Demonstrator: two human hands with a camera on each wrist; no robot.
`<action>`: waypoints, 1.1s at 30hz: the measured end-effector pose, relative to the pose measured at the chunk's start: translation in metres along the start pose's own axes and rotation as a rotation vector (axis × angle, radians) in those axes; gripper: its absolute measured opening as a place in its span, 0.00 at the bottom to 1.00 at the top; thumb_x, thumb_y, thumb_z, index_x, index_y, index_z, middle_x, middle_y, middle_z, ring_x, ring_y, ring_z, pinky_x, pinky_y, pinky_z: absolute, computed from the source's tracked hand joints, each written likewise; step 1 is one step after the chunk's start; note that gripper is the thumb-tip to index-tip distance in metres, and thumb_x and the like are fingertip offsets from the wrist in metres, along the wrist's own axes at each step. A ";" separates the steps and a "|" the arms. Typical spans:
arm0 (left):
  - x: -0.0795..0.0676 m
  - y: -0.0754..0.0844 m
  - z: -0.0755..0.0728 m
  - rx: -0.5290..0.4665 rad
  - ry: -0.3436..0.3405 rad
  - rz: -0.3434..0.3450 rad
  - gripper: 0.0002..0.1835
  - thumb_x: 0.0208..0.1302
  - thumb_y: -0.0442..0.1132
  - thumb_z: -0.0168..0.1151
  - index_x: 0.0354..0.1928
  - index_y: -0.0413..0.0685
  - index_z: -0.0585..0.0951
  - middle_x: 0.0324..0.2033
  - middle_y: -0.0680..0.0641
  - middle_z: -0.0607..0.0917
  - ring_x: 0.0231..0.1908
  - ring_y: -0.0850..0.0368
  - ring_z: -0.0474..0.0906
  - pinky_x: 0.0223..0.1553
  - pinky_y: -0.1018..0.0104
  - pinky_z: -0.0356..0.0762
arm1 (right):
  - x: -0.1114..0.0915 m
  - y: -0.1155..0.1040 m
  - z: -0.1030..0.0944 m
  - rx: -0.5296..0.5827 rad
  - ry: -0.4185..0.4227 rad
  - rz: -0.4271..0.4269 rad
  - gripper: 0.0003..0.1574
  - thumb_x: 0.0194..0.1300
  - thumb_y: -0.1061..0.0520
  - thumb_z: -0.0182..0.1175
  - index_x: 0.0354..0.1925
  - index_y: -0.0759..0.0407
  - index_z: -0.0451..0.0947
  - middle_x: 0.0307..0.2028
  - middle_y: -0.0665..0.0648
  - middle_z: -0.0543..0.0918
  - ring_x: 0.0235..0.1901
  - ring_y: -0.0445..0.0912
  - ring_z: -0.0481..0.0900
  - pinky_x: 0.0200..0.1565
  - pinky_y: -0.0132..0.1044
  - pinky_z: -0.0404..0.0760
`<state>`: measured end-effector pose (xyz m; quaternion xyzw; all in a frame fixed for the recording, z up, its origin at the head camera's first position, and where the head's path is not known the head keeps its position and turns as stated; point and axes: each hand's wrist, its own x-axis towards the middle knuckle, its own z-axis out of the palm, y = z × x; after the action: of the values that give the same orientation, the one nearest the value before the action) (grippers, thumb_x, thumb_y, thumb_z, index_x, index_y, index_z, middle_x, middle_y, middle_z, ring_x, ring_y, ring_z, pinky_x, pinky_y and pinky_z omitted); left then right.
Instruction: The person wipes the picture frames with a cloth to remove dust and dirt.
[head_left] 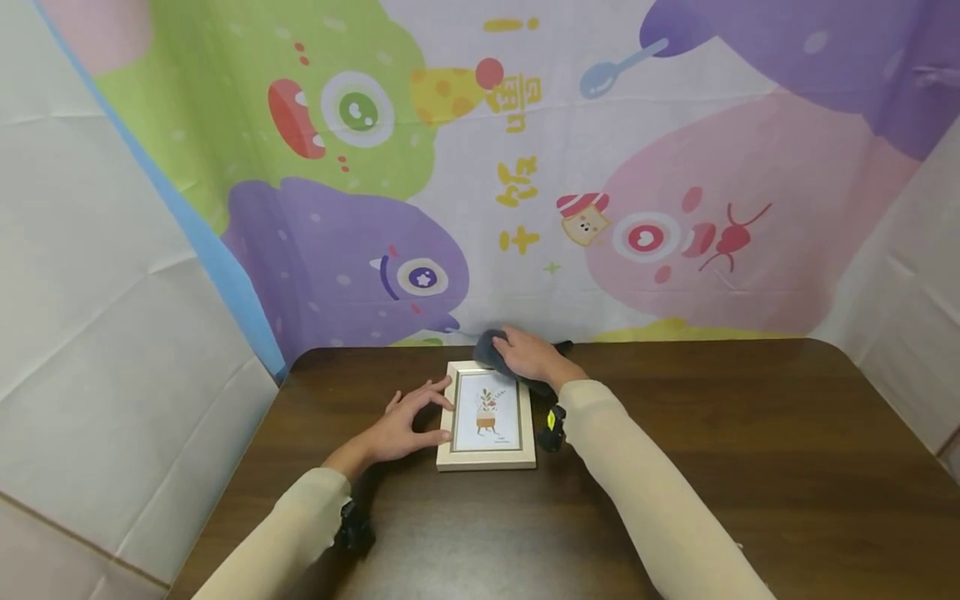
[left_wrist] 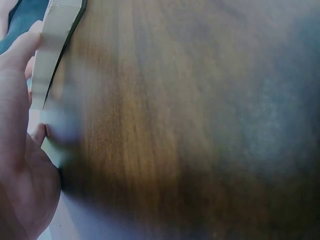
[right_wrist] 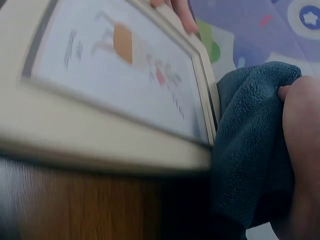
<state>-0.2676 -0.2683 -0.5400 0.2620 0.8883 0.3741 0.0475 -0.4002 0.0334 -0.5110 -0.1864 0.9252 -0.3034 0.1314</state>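
Observation:
A cream picture frame [head_left: 486, 460] with a plant drawing lies face up on the brown table. My left hand [head_left: 401, 429] is at its left side, the thumb and spread fingertips touching the border. In the left wrist view the thumb [left_wrist: 22, 50] rests against the frame's side [left_wrist: 52, 47]. My right hand [head_left: 528, 354] holds a dark teal cloth [head_left: 489, 350] at the far edge of the frame. The right wrist view shows the fuzzy cloth [right_wrist: 252, 135] bunched under the right hand [right_wrist: 302, 130], against the frame's end. Part of the cloth hangs behind the right hand.
The dark wood table [head_left: 750, 433] extends on both sides of the frame. A cartoon-printed curtain [head_left: 525, 283] hangs along its far edge. Pale wall panels [head_left: 112, 292] stand at the left, and another pale wall [head_left: 915, 333] at the right.

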 end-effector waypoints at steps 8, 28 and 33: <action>0.005 -0.029 0.006 -0.009 -0.010 -0.034 0.22 0.70 0.62 0.78 0.62 0.80 0.81 0.90 0.54 0.63 0.92 0.34 0.49 0.81 0.11 0.27 | 0.004 0.038 -0.013 0.052 0.025 -0.016 0.42 0.92 0.39 0.40 0.89 0.61 0.59 0.88 0.65 0.66 0.89 0.63 0.61 0.89 0.61 0.60; 0.005 -0.025 0.006 0.010 -0.017 -0.047 0.24 0.69 0.62 0.78 0.62 0.76 0.81 0.90 0.53 0.63 0.92 0.32 0.50 0.80 0.10 0.28 | 0.009 0.006 0.015 -0.066 0.073 -0.033 0.41 0.91 0.37 0.41 0.87 0.57 0.64 0.84 0.63 0.73 0.85 0.65 0.70 0.85 0.68 0.66; 0.004 -0.012 0.004 0.020 -0.011 -0.020 0.23 0.71 0.63 0.77 0.62 0.73 0.81 0.90 0.50 0.64 0.90 0.27 0.52 0.77 0.07 0.31 | -0.014 -0.035 0.016 -0.062 0.065 -0.002 0.40 0.92 0.38 0.40 0.88 0.55 0.61 0.85 0.62 0.73 0.86 0.66 0.67 0.86 0.72 0.59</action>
<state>-0.2754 -0.2708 -0.5503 0.2558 0.8943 0.3631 0.0534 -0.3728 0.0049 -0.5003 -0.1814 0.9377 -0.2806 0.0950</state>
